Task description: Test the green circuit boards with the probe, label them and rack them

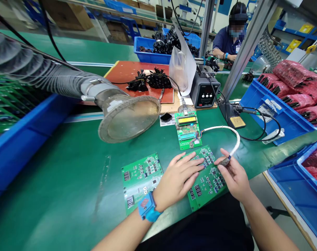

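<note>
My left hand point(178, 176), with a blue wrist strap point(148, 207) behind it, lies flat with fingers stretched over the right green circuit board point(207, 186). Between the thumb and fingers of my right hand point(233, 174) is a dark connector point(225, 161) at the end of a white sleeved cable point(235, 136); it is over the board's upper right edge. That cable runs to a small green tester board point(187, 130) with a lit yellow display. Another green circuit board point(141, 167) lies to the left, partly hidden by my left hand and wrist.
A fume duct hood point(129, 118) hangs at upper left. Behind are a soldering station point(205, 91), its iron stand point(233, 116) and a red mat point(137, 69) with black cable bundles. Blue bins point(276, 122) with pink-wrapped parts stand right. A person point(230, 38) sits across.
</note>
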`<state>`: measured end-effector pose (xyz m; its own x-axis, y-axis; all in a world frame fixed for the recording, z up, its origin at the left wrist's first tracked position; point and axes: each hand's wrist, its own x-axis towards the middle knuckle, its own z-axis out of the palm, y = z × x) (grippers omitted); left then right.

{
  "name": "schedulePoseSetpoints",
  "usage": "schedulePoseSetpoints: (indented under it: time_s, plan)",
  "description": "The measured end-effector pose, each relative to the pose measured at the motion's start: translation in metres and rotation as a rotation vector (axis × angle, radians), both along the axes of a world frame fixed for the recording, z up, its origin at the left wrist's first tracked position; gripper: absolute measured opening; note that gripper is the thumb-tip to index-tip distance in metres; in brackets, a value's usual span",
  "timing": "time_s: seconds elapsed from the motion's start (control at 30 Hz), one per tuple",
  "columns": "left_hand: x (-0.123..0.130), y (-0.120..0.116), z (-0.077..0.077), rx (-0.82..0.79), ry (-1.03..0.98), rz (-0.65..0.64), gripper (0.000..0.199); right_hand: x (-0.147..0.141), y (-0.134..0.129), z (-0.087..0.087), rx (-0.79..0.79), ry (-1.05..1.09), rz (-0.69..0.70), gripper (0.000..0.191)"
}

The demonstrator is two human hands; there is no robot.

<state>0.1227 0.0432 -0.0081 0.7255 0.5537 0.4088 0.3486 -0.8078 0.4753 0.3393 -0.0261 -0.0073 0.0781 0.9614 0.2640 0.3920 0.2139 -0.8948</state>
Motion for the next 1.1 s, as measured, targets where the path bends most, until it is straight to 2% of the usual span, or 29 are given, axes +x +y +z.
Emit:
schedulePoseSetpoints:
  time_s: [0.1, 0.23, 0.3, 0.47, 1.1]
  plan:
    - [0.0000, -0.0012, -0.0017, -0.061, -0.072, 0.112, 0.034, -0.0011, -0.0013, -0.0008, -0.017, 0.016, 0.002, 0.041]
    - [-0.0020, -0.0016, -0.0028, -0.184, -0.094, 0.359, 0.063, -0.0028, -0.0032, -0.0026, -0.016, 0.018, -0.012, 0.040]
    - [-0.0030, -0.0012, -0.0031, -0.241, -0.080, 0.415, 0.067, -0.0033, -0.0038, -0.0036, -0.011, 0.015, -0.018, 0.039]
    - [-0.0033, -0.0004, -0.0030, -0.315, -0.082, 0.427, 0.056, -0.0042, -0.0039, -0.0049, -0.005, 0.023, -0.026, 0.040]
    - [-0.0025, 0.0005, -0.0045, -0.404, -0.122, 0.403, 0.053, -0.0065, -0.0038, -0.0075, 0.013, 0.037, -0.063, 0.039]
